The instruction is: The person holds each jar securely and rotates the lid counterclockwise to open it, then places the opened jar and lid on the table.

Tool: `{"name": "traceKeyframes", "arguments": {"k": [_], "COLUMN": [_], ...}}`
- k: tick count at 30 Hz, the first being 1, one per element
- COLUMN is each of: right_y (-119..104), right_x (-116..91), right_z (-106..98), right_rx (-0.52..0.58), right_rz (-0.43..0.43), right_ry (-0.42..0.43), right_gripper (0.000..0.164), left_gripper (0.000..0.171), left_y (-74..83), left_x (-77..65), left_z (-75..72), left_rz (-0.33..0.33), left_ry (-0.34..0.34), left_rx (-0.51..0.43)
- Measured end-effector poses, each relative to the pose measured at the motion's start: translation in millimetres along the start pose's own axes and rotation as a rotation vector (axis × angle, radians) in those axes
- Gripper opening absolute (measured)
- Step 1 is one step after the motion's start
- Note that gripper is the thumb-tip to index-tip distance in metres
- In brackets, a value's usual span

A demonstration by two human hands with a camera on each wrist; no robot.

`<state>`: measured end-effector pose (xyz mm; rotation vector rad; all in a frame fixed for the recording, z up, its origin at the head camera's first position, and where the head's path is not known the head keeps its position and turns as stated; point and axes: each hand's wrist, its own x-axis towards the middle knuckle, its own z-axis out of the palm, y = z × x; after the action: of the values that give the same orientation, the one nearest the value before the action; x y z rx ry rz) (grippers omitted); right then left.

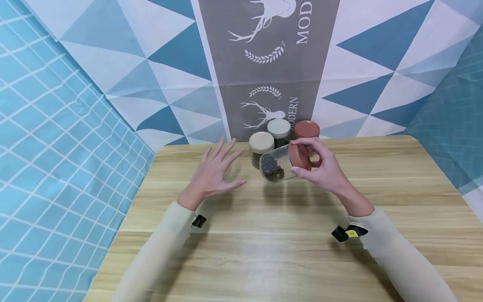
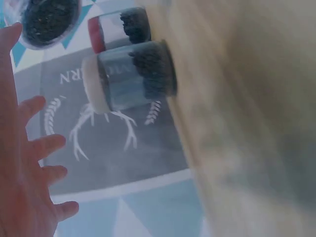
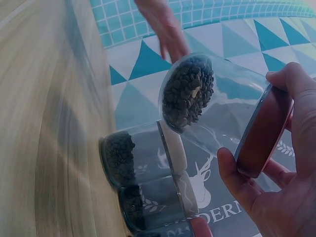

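My right hand [image 1: 320, 163] grips a clear glass jar [image 1: 282, 162] by its red-brown lid [image 1: 299, 157]. The jar is tilted above the table, its base toward the left, with dark seeds or beans [image 3: 187, 91] gathered at the base end. To the left, my left hand [image 1: 216, 174] has its fingers spread and holds nothing, apart from the jars. Behind the held jar stand a cream-lidded jar [image 1: 261, 143], a white-lidded jar [image 1: 279, 128] and a red-lidded jar [image 1: 307, 129], close together. Dark contents show in the lower part of the cream-lidded jar [image 3: 121, 158] in the right wrist view.
The wood-grain table [image 1: 264, 251] stretches out in front of the jars. At its back edge hangs a patterned cloth [image 1: 260, 71] with deer prints, right behind the standing jars. A blue tiled-pattern sheet [image 1: 56, 167] borders the left side.
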<state>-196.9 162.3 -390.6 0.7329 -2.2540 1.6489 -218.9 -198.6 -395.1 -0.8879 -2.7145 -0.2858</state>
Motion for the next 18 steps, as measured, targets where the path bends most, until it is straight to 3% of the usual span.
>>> {"name": "traceKeyframes", "arguments": {"k": [7, 18], "right_y": [-0.1, -1.9], "right_x": [0.4, 1.3], "right_z": [1.7, 2.7], "right_rx": [0.000, 0.003], "right_rz": [-0.013, -0.015], "right_ry": [-0.001, -0.001], "right_gripper": [0.067, 0.067], "left_gripper": [0.098, 0.101], "left_y": [9.0, 6.4], "left_x": [19.6, 32.3], "left_z": [-17.3, -43.3], "left_rz": [0.056, 0.095], "left_ry": [0.020, 0.045], "left_rx": [0.020, 0.063]}}
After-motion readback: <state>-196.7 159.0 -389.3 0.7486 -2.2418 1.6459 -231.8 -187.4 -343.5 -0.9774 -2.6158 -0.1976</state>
